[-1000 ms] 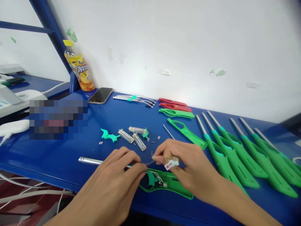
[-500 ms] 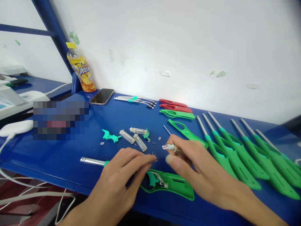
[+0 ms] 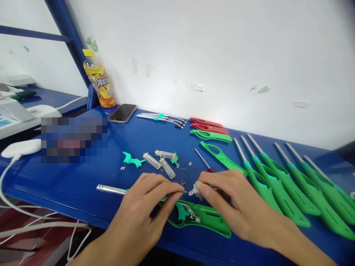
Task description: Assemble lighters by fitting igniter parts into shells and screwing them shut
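My left hand (image 3: 149, 207) is closed in a pinch on a tiny part whose end barely shows at the fingertips. Opposite it, my right hand (image 3: 233, 207) grips a small lighter fuel tank, mostly hidden by the fingers; its pale valve end (image 3: 195, 190) with a small flat tab points at the left fingertips, a narrow gap between. Below both hands lies an open green lighter half-shell (image 3: 213, 221) with a teal trigger (image 3: 181, 212) and white wires. Its metal tube (image 3: 111, 189) sticks out left of my left hand.
Clear fuel tanks (image 3: 168, 169), a teal part (image 3: 133, 160) and screws (image 3: 182, 181) lie beyond my hands. A screwdriver (image 3: 203, 159) touches near my right hand. Several green lighters (image 3: 266, 188) lie right; shells (image 3: 209, 128), tube assemblies (image 3: 161, 117), a phone (image 3: 122, 113) and bottle (image 3: 99, 81) stand behind.
My right hand has brought the fuel tank's valve end down and left, close to the left fingertips. The left hand keeps its pinch. More of the screwdriver shows; the view has shifted slightly.
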The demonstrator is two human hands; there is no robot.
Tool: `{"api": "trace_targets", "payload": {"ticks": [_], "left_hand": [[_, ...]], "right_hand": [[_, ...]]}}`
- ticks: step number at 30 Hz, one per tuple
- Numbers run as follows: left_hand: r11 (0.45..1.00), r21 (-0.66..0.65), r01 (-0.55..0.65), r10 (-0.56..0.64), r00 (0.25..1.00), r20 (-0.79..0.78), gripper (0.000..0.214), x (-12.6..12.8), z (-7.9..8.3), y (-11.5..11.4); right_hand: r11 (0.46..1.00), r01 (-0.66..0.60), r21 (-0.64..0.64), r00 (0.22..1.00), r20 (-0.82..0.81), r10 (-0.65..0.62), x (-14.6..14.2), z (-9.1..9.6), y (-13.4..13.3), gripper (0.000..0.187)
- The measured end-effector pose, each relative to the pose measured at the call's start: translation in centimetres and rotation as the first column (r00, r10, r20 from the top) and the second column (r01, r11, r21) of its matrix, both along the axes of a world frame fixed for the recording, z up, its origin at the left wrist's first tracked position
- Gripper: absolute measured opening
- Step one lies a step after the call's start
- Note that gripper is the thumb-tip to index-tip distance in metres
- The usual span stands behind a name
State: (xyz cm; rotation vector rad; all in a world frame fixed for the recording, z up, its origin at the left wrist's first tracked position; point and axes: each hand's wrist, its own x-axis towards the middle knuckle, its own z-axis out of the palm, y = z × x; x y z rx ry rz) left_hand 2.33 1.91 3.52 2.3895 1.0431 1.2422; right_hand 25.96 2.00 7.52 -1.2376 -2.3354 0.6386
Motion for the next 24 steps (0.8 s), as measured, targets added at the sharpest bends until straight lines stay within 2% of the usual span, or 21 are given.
{"api": "trace_targets", "payload": {"ticks": [7,24], "left_hand": [[0.999,-0.018,0.036,-0.036,0.999,0.0,0.016,0.07,0.11,0.01],[0.999,0.011,0.036,-0.036,0.999,-0.026,0.015,0.19,0.21,0.0]], "right_hand": [[0.999,-0.044,-0.016,0.998,0.033,0.045,-0.22,0.06,-0.03,0.039],[0.999,-0.035,-0.016,0.999,0.033,0.035,-0.28,-0.19,-0.1,0.038]]}}
